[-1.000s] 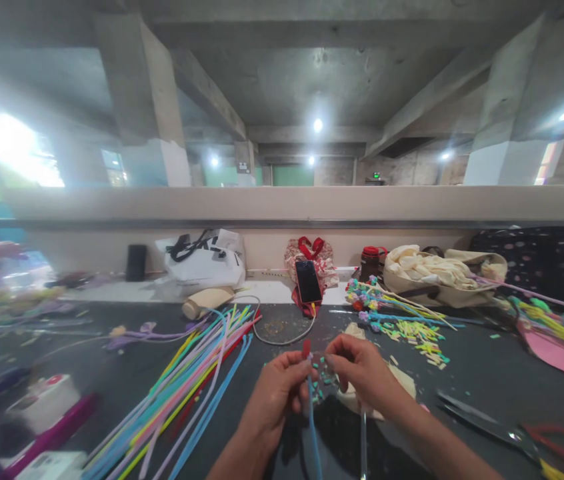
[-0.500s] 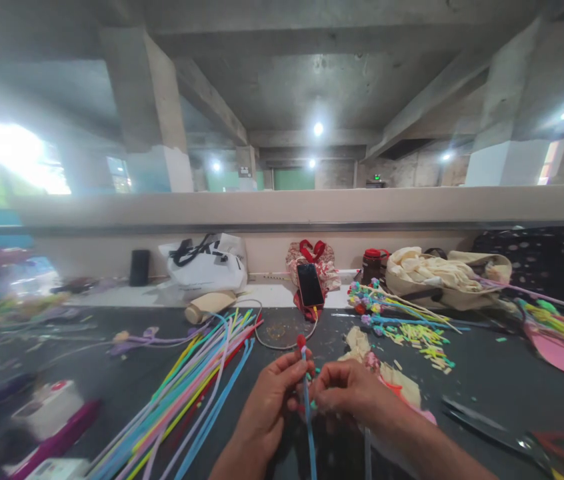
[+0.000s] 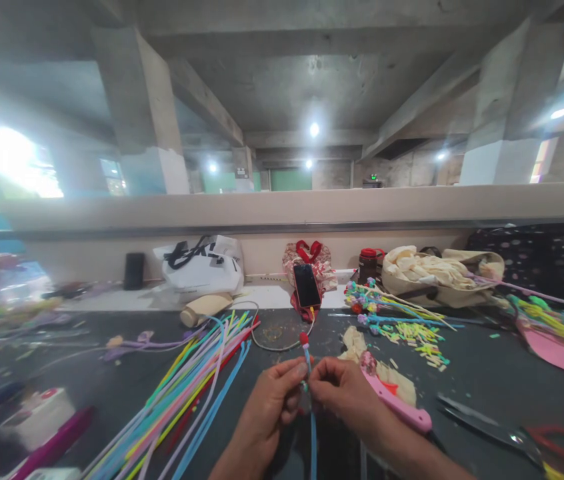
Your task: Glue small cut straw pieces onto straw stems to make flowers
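Note:
Between my two hands a light blue chenille stem (image 3: 313, 440) stands nearly upright, with a small red ball (image 3: 304, 338) and a pale band at its top. My left hand (image 3: 273, 399) is closed, thumb and forefinger pinching the stem below the ball. Close against the stem from the other side, my right hand (image 3: 345, 388) has its thumb and forefinger pressed together. What those right fingertips pinch is too small to make out. A bit of green (image 3: 304, 386) shows by the stem between the hands.
Bundled colourful chenille stems (image 3: 187, 393) lie left. Right are a pink-handled tool (image 3: 405, 405), scissors (image 3: 487, 427), cut yellow-green pieces (image 3: 419, 337) and finished-looking flower stems (image 3: 369, 300). A cabled phone (image 3: 307, 285) leans at the back beside bags (image 3: 207, 267).
My right fingers have moved up and in against the stem. The red ball stands slightly higher, and the pink handle is now more exposed. The camera view has shifted slightly.

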`<state>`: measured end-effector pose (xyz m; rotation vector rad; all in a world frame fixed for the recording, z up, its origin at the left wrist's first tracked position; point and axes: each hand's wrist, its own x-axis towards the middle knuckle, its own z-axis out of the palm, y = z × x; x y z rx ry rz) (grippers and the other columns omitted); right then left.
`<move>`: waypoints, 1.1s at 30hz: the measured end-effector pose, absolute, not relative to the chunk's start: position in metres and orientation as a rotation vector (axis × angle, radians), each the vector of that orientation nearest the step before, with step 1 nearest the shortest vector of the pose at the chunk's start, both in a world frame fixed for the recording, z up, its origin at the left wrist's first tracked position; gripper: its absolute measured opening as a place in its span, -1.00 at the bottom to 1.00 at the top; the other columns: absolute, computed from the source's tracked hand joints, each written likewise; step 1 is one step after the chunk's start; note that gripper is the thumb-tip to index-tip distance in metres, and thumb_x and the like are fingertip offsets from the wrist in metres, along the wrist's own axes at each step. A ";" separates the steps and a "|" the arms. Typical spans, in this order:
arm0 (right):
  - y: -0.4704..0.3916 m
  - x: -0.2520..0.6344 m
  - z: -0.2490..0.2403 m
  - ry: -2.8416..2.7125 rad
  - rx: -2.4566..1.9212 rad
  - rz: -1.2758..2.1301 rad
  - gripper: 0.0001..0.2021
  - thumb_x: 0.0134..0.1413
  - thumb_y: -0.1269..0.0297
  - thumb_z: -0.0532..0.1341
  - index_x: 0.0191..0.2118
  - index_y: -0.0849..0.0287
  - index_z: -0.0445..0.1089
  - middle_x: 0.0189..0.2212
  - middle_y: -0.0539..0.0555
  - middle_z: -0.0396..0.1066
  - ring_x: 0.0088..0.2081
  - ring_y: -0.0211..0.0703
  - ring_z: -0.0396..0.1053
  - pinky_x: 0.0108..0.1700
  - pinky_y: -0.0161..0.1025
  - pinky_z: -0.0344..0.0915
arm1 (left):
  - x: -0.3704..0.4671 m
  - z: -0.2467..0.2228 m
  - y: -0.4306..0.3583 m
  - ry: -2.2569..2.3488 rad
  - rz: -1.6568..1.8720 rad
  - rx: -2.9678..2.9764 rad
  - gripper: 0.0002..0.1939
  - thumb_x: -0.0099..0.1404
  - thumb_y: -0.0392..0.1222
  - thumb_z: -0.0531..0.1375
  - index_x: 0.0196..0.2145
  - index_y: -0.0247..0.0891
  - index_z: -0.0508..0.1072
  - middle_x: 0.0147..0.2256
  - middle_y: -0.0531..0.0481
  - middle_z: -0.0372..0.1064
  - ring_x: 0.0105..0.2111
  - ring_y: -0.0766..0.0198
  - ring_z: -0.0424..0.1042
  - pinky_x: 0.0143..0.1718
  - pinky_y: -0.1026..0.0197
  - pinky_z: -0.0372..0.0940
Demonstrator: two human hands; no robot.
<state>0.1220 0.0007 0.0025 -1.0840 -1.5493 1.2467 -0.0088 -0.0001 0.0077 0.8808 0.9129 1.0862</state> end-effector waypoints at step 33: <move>0.015 0.138 0.000 -1.716 -1.185 0.926 -0.91 -0.21 0.38 0.18 -0.45 0.21 0.38 -0.60 -0.05 0.34 -0.58 -0.33 0.23 -0.56 -0.42 0.12 | -0.005 0.006 -0.002 1.373 1.266 1.296 -0.85 -0.14 -0.16 0.26 -0.63 -0.29 0.41 -0.79 0.16 0.16 -0.75 0.44 0.06 -0.69 0.36 -0.02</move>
